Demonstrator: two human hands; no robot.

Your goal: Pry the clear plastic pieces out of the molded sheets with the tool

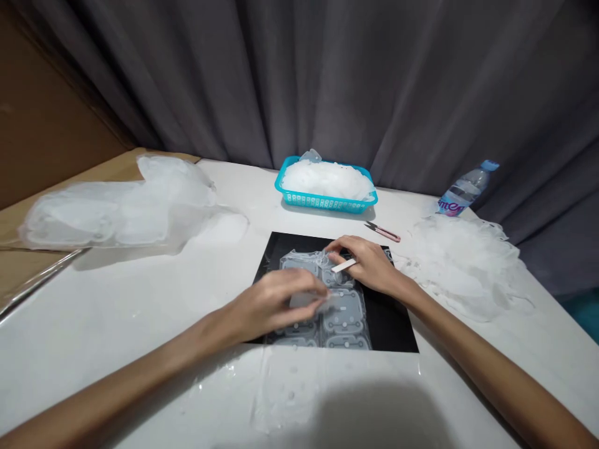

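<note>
A clear plastic sheet with several moulded rounded-square pieces lies over a black mat and past its near edge. Over the sheet's left part, my left hand pinches a small translucent piece, blurred, between thumb and fingertips. At the sheet's far edge my right hand is closed, its fingertips on crumpled plastic film, with a thin white stick-like tool held under the fingers. The tool's far end is hidden by the hand.
Behind the mat stands a turquoise basket full of white translucent pieces. Pink-handled snips lie right of it. A water bottle and a heap of clear scraps are at right. Bagged pieces lie at left.
</note>
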